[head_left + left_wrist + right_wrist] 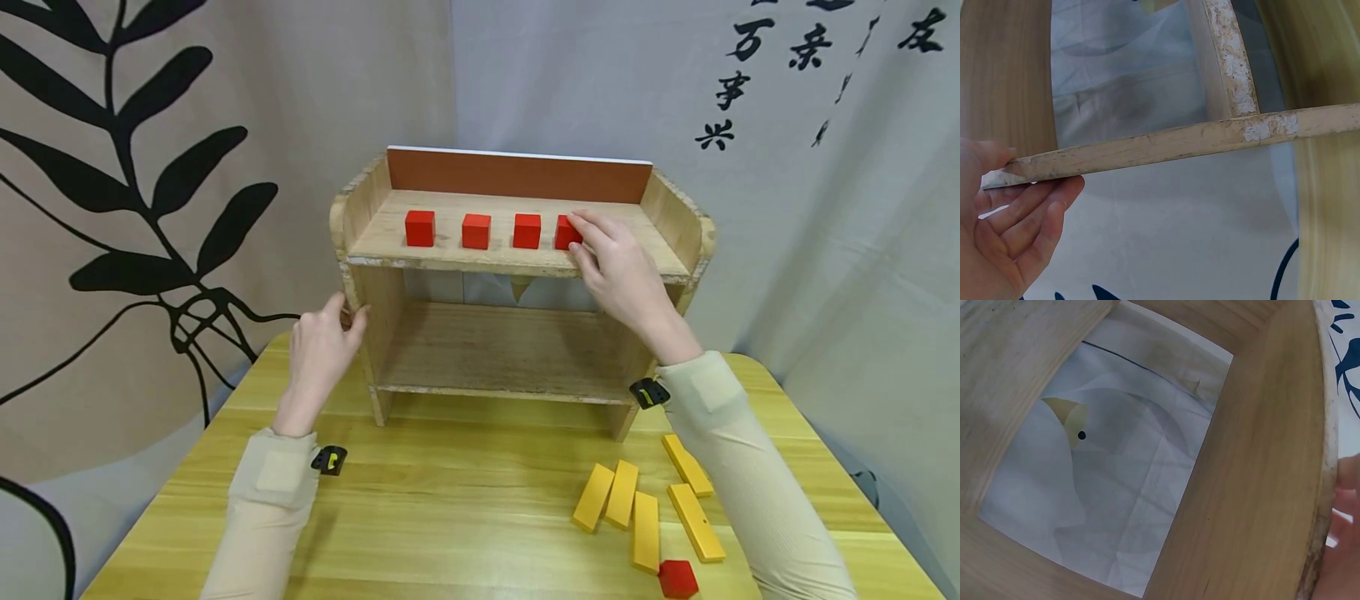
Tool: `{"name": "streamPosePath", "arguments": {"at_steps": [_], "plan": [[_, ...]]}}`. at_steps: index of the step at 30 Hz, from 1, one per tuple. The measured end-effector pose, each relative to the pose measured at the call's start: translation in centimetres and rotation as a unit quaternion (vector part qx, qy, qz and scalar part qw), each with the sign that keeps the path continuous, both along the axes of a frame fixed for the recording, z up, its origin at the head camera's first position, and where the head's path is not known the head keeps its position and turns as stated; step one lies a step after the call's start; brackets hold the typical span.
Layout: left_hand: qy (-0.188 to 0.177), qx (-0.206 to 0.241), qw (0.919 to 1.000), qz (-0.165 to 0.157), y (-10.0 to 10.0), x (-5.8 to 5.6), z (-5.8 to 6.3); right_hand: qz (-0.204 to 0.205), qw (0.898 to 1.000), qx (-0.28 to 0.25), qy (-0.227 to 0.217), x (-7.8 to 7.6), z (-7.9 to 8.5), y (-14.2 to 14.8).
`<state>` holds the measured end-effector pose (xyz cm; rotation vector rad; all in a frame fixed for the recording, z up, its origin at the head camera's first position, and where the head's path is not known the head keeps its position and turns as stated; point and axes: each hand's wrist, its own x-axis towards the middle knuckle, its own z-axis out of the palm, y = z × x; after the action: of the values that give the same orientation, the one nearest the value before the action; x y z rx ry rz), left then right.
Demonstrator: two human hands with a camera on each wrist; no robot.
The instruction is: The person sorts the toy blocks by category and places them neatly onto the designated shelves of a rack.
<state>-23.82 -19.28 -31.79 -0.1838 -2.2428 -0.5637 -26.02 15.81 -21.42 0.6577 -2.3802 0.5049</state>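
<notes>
A small two-tier wooden shelf (pixel 502 350) stands on the table. My left hand (pixel 322 350) grips the front edge of its left side panel (pixel 1166 147), thumb on one face and fingers on the other. On the upper board, three red cubes (pixel 476 232) stand spaced in a row. To their right my right hand (pixel 626 271) pinches another red cube (pixel 566 232) between thumb and fingers, partly covering it. In the right wrist view, the right hand (pixel 1347 531) shows only at the right edge, beyond the shelf's board.
Several yellow rectangular blocks (pixel 646 532) lie on the table (pixel 420 508) at the front right, beside the right forearm. One more red cube (pixel 678 578) lies at their near end. Behind the shelf hangs a pale curtain (pixel 570 83) with black writing and leaf patterns.
</notes>
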Motion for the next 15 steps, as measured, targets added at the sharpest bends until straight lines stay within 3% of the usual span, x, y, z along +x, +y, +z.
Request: {"name": "streamPosePath", "arguments": {"at_steps": [9, 15], "plan": [[-0.004, 0.004, 1.0, 0.0, 0.03, 0.07, 0.06, -0.002, 1.0, 0.004, -0.016, 0.02, 0.0, 0.03], [-0.003, 0.003, 1.0, 0.0, 0.03, 0.07, 0.04, 0.012, 0.999, -0.031, -0.012, 0.21, -0.23, 0.22]]}}
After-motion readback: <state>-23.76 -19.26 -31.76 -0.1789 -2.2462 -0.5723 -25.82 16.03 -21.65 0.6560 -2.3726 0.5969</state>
